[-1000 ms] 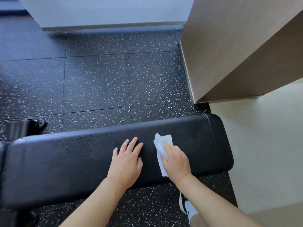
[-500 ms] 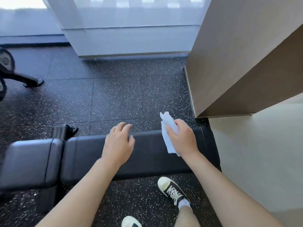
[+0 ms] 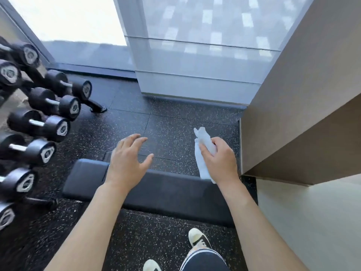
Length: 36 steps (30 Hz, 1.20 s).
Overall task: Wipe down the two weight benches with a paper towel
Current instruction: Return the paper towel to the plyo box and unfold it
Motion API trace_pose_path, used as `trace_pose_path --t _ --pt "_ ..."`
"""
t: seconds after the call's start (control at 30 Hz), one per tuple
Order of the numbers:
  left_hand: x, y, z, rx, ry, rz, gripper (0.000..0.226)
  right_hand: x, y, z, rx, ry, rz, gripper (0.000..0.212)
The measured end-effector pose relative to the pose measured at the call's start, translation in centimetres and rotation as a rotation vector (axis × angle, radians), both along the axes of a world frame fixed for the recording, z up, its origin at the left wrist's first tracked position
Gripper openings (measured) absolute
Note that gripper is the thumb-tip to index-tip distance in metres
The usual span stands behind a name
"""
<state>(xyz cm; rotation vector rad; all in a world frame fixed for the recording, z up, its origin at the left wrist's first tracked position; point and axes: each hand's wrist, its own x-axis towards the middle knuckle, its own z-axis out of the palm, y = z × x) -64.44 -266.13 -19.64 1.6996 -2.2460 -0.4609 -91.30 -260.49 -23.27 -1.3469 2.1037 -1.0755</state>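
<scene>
A black padded weight bench (image 3: 172, 189) lies crosswise below my hands, with its shorter seat pad (image 3: 84, 178) at the left end. My right hand (image 3: 220, 161) grips a crumpled white paper towel (image 3: 203, 153) and is raised above the bench's right part. My left hand (image 3: 127, 161) hovers over the gap between the two pads, fingers spread and holding nothing. Only one bench is in view.
A dumbbell rack (image 3: 37, 118) with several black dumbbells stands at the left. A tan wooden partition (image 3: 297, 106) rises at the right, a white column (image 3: 195, 55) behind. My shoes (image 3: 199, 239) stand on the speckled black rubber floor (image 3: 156, 237) in front of the bench.
Both hands have lifted off the bench pad and the paper towel has come up with the right hand. My view has pulled back and up, bringing the dumbbell rack into sight.
</scene>
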Motion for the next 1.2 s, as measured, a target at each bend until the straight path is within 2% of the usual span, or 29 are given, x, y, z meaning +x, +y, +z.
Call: trace_pose_path --t 0.17,0.3,0.63,0.87,1.07,1.2 --pt "3.2 1.6 5.4 -0.075 0.019 0.135 0.056 2.4 -3.2 6.2 -0.022 0.02 0.176 0.022" --pt "7.0 2.6 9.0 -0.119 0.035 0.326 0.059 5.5 -6.1 10.0 -0.048 0.084 0.344 0.021" --pt "14.8 11.1 14.0 -0.195 -0.045 0.792 0.057 17.6 -9.8 14.8 -0.093 0.118 0.773 0.018" --pt "19.9 20.4 14.1 -0.206 -0.019 1.1 0.056 26.5 -7.0 15.8 -0.128 0.098 1.023 0.02" --pt "24.0 29.2 14.4 -0.207 -0.016 1.271 0.056 34.6 -1.2 16.4 -0.124 0.072 1.23 0.022" --pt "27.5 35.1 14.6 -0.186 -0.024 1.37 0.059 40.4 3.5 17.0 -0.134 0.087 1.319 0.03"
